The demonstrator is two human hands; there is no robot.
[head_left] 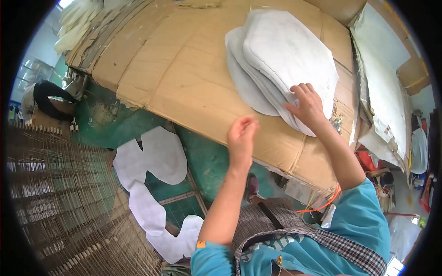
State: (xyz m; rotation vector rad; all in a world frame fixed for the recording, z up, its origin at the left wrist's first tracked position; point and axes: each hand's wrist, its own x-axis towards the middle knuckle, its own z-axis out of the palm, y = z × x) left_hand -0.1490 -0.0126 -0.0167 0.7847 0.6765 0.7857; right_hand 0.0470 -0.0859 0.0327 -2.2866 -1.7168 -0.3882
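Observation:
On the cardboard-covered table (193, 60) lies a stack of pale grey-white cut sheets (290, 50) with rounded outlines. Its layers are fanned out along the left side. My right hand (307, 105) rests on the stack near its front edge, thumb and fingers apart. To the left of the stack, my left hand (243, 138) hovers over the table's near edge. Its fingers are curled together and slightly blurred, with nothing visible in them.
Several similar white cut pieces (159, 156) lie lower left, over a metal frame. Beside them stands a large rack of thin rods (60, 198). An orange cable (322, 204) runs below the table at right. A second white-covered surface (382, 78) stands far right.

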